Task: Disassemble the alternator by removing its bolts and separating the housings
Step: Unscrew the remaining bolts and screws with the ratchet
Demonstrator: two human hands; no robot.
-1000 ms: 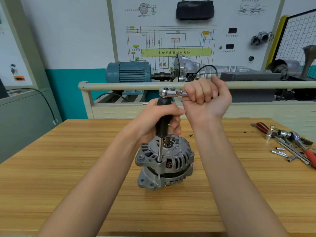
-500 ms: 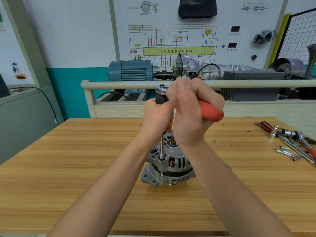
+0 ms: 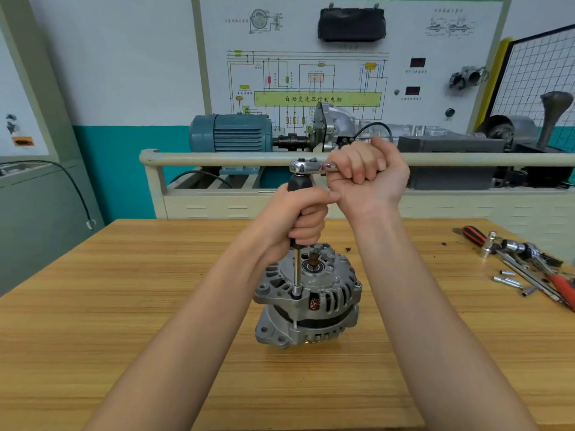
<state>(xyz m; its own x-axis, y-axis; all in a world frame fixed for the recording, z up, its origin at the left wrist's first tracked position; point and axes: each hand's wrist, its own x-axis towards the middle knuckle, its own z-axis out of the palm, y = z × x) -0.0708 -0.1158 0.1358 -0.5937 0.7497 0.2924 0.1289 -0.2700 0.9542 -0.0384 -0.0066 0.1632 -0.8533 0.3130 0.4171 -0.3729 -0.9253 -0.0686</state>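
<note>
A grey alternator [image 3: 314,300] stands upright on the wooden table [image 3: 124,306], shaft end up. A long socket driver with a black handle [image 3: 299,181] stands vertically on a bolt at the upper housing's front rim. My left hand [image 3: 298,219] grips that black handle. A chrome ratchet head [image 3: 306,167] sits on top of the driver, its handle pointing right. My right hand [image 3: 368,175] grips the ratchet handle, hiding most of it.
Loose tools lie at the table's right edge: a ratchet [image 3: 525,248], a red-handled tool [image 3: 564,287], a red and black screwdriver [image 3: 474,234] and several small sockets [image 3: 507,279]. Behind the table stands a railed bench [image 3: 217,158] with a blue motor [image 3: 230,133].
My right hand swung the ratchet handle toward me and then back out to the right. My left hand kept hold of the driver handle; the alternator stayed in place.
</note>
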